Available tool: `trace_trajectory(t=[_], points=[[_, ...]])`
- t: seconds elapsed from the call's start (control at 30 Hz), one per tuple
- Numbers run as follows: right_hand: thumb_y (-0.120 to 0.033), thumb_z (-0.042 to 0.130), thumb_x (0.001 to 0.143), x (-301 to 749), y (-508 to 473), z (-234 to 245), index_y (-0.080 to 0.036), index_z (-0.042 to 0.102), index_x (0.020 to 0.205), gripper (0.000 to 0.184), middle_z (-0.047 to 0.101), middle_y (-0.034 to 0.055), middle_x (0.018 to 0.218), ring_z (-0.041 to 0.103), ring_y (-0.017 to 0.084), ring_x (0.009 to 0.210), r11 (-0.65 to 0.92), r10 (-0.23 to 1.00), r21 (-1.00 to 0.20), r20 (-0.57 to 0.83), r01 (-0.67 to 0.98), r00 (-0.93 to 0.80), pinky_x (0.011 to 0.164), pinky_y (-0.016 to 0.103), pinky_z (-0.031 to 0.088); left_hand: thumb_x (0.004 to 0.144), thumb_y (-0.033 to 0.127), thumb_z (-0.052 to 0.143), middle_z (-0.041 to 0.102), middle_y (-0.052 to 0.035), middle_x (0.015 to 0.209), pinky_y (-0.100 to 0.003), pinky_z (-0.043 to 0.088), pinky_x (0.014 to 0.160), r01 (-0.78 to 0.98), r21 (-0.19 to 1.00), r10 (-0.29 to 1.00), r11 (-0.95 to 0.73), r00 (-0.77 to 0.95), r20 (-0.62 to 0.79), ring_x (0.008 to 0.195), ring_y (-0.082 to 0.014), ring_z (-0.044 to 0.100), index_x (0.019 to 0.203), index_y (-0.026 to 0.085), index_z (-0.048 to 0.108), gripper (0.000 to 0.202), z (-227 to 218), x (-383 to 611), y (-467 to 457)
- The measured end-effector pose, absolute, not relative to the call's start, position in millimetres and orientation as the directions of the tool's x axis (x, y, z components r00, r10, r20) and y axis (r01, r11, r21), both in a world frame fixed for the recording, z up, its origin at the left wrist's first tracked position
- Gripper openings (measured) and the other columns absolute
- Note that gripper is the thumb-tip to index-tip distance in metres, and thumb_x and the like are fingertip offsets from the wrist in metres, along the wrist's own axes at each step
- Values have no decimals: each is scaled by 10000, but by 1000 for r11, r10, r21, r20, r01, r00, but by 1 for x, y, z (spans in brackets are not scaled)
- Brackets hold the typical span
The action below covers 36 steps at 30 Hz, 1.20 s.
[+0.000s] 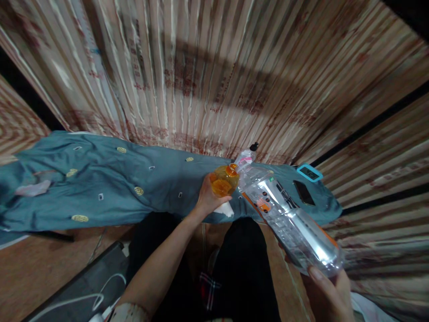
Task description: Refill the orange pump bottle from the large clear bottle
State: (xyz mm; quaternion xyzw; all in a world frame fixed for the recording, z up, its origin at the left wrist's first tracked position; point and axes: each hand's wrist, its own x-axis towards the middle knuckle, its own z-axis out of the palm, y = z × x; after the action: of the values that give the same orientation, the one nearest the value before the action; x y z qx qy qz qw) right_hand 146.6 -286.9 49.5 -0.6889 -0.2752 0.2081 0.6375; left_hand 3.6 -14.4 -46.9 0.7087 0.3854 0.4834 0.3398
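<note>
My left hand [207, 197] is closed around a small round orange glass jar [224, 180], held over the edge of a teal cloth. A white tissue [225, 209] is tucked under that hand. My right hand [330, 293] grips the base of a large clear plastic bottle [288, 219], tilted so its mouth meets the top of the orange jar. A small bottle with a pink label and black cap [247, 155] stands just behind the jar.
A teal patterned cloth [110, 188] covers a low surface. On its right end lie a black phone [303, 192] and a blue-framed device [309, 172]. Striped curtains [208, 71] hang behind. White cables [97, 297] lie on a dark case at lower left.
</note>
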Motion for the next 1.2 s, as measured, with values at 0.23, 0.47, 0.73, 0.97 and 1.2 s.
trace_trajectory(t=[0.23,0.47,0.73,0.97,1.2], points=[[-465,770,720,153,-289,43,-211,493,1432,805,668,136,1226,661,345,1072,-42,612,-990,79,132,787,1006,603,465,544,336,926,575,-164,1313,-561,466,1095,194,854,867,-483,245,434,1265,-356,580,1321,182,387,958,-53,3,-12],[-466,768,715,151,-285,45,-210,476,1445,827,582,139,1380,539,386,1281,-5,617,-988,117,153,778,1093,638,371,543,344,930,573,-160,1315,-553,469,1095,182,860,868,-477,248,430,1273,-351,577,1326,191,383,967,-55,4,-10],[-460,768,716,146,-282,54,-214,512,1403,774,597,134,1354,546,378,1268,-8,623,-985,130,173,771,1052,583,435,530,335,931,571,-163,1319,-578,452,1112,185,850,862,-492,238,447,1285,-368,567,1335,193,379,986,-58,6,-9],[-485,783,689,144,-282,55,-226,498,1414,822,570,140,1372,537,383,1259,-21,597,-985,127,174,792,1079,615,385,514,308,929,585,-182,1301,-594,469,1089,200,853,869,-482,231,437,1261,-382,583,1321,166,393,979,-54,6,-10],[-457,791,701,144,-282,60,-211,519,1388,778,602,144,1315,590,359,1177,-27,612,-985,118,169,782,1047,601,416,504,321,936,564,-208,1328,-571,456,1110,206,864,881,-460,225,416,1291,-387,566,1341,142,362,1030,-55,7,-10]])
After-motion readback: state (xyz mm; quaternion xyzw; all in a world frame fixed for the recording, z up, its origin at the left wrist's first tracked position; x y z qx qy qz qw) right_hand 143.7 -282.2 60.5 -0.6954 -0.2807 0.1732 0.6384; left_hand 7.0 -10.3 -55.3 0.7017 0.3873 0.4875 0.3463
